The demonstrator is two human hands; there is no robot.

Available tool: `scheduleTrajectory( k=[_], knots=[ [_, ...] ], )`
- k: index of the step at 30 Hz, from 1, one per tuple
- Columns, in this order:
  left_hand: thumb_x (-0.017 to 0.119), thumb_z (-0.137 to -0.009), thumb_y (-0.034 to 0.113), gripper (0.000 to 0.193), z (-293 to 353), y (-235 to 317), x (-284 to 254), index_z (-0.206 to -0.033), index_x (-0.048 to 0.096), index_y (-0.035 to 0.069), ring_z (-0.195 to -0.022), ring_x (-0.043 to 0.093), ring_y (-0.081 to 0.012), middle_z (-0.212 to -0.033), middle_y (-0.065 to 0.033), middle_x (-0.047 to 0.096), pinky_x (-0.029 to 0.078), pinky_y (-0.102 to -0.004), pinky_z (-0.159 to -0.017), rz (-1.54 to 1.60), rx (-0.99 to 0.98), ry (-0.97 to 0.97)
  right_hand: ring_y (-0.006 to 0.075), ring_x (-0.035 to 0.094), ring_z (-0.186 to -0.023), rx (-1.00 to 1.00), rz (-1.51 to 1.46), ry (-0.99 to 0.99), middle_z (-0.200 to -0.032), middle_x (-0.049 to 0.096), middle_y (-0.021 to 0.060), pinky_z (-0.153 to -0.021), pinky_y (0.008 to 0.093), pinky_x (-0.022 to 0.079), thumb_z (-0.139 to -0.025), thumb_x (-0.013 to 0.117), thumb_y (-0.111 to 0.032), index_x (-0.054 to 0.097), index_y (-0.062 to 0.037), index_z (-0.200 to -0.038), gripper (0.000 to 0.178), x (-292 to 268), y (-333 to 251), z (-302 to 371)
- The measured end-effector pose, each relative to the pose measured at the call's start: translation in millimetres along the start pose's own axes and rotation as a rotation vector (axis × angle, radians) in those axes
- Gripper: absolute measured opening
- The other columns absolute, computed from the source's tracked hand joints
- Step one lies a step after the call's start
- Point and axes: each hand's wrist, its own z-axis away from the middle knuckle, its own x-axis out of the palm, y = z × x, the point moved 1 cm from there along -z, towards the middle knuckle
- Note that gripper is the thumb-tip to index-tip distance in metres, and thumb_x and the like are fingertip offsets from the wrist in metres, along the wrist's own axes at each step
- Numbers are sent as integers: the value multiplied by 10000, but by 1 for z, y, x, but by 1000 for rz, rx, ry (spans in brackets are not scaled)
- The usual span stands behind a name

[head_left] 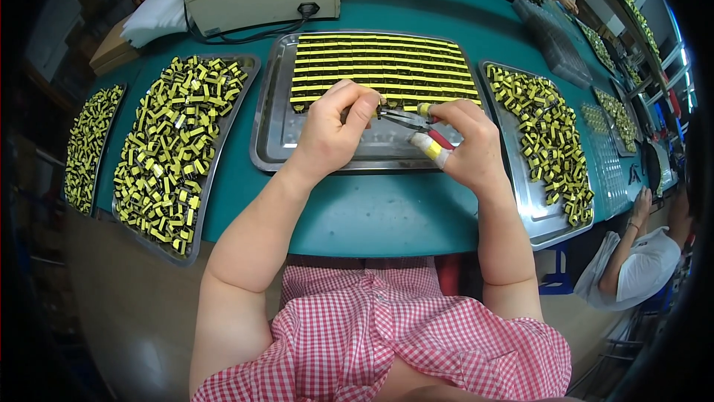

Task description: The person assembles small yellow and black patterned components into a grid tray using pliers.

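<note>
We see the right hand (470, 138) gripping pliers (407, 117) with red handles, their nose reaching the left hand's (332, 130) fingertips. The left hand is pinched closed on a small piece (381, 104) (too tiny for us to make out clearly). Both hands are above the middle tray (277, 138), by the front edge of the yellow-and-black rows (383, 67). On the green counter (372, 216), we find heaped parts (171, 149) to the left and a right tray (532, 205), partly covered with similar ones.

The counter (357, 223) is teal green, the components (383, 75) black and yellow, banded in stripes; the tray (274, 134) silver-grey, the pliers (419, 122) red-handled, the shirt (331, 327) pink-and-white checked, the equipment case (260, 2) beige
</note>
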Motion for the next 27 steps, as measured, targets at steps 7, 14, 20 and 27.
scheduleTrajectory(
  k=[7,14,20,27],
  knots=[
    [542,-853,119,147,-2,6,0,-833,602,-13,-676,510,-157,-725,-62,536,407,-257,-601,-10,45,25,264,595,-775,-47,49,14,-835,613,97,-688,340,489,-584,793,-149,621,-31,-865,350,-3,1,-1],
    [558,-842,110,135,-3,11,-1,-837,602,-18,-680,516,-164,-758,-74,546,414,-263,-604,-53,115,-2,264,583,-770,-102,82,34,-824,609,84,-677,349,483,-528,804,-112,609,-38,-851,384,-7,1,-2],
    [476,-891,130,192,-3,11,-3,-907,604,-12,-681,489,-110,-794,-57,532,390,-225,-588,-117,233,-35,256,570,-748,-146,124,86,-797,594,68,-653,347,471,-495,800,-94,603,-50,-848,407,-12,-5,-2],
    [520,-845,68,128,-4,15,-3,-905,599,-14,-737,517,-202,-798,-91,553,419,-288,-666,-122,329,-25,251,556,-746,-171,156,123,-797,576,55,-651,349,455,-474,790,-72,593,-63,-856,430,-14,-7,-1]
  ],
)
